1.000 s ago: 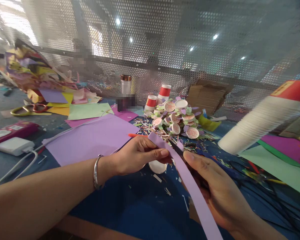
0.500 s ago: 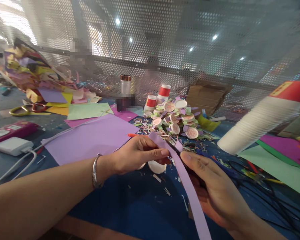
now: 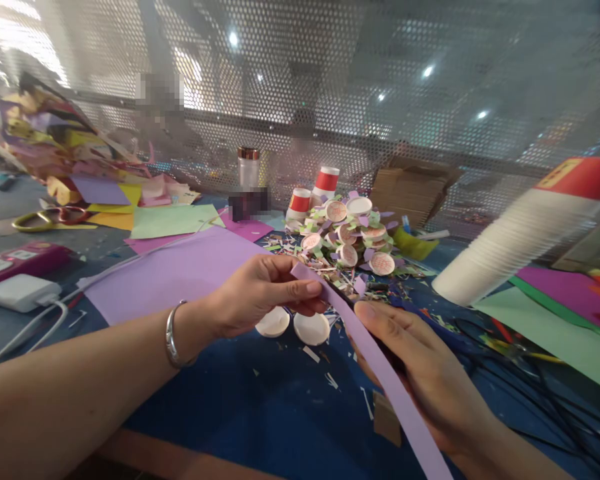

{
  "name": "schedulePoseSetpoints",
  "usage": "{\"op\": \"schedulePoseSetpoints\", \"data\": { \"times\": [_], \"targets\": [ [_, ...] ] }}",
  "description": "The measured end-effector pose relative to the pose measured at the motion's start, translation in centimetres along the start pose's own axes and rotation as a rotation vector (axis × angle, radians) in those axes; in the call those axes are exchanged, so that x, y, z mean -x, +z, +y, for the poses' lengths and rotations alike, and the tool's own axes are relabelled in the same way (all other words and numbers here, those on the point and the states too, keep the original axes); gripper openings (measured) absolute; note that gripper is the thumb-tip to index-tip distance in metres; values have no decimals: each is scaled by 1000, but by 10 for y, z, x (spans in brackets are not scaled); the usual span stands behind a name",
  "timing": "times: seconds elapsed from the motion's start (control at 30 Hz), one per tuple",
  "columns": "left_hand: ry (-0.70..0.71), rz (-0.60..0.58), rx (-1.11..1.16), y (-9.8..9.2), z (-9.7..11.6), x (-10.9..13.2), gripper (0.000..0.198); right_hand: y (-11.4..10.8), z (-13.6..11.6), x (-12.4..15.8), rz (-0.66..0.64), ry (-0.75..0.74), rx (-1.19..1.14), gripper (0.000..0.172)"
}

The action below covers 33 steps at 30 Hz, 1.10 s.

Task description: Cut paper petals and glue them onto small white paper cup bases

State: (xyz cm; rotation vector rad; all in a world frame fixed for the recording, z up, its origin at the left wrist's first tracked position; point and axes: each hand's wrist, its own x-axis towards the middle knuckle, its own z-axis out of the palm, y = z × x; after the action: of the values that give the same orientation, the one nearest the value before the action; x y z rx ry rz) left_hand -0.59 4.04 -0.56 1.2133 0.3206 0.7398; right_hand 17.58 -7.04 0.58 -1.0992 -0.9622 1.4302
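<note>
Above the blue counter (image 3: 220, 400), not far from its near edge, the left hand (image 3: 273, 290) holds the upper end of a long purple paper strip (image 3: 385, 380); its grip pinches the strip between thumb and fingers. The strip runs aslant past the right hand (image 3: 420, 353) toward the near edge. The right hand's grip is closed around a dark tool (image 3: 344, 297) just beside the strip. It is perhaps a pair of scissors, but most of it is covered, so I cannot tell whether it touches the paper. By the left hand, two white discs (image 3: 312, 329) lie side by side. Toward the far edge there is a pile of round pieces (image 3: 350, 235) with coloured paper tabs. A purple sheet (image 3: 165, 277) lies on the left, and a tilted cup stack (image 3: 510, 240) on the right.
</note>
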Motion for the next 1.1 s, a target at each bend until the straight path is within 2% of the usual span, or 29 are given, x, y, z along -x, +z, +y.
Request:
{"op": "schedulePoseSetpoints", "data": {
  "times": [0.33,0.53,0.77,0.87,1.1],
  "targets": [
    [-17,-3,-194,-4,8,-1,21,2,1,2,8,64,-48,35],
    [-15,-102,-248,-6,12,-1,19,-1,1,5,39,129,33,46],
    [-28,-119,-201,-5,11,-1,16,1,3,4,49,33,64,44],
    [-12,-132,-244,-6,13,0,14,5,-1,6,58,67,22,40],
    [11,-180,-365,-10,16,1,11,1,3,4,-9,75,24,42]
  ]
}}
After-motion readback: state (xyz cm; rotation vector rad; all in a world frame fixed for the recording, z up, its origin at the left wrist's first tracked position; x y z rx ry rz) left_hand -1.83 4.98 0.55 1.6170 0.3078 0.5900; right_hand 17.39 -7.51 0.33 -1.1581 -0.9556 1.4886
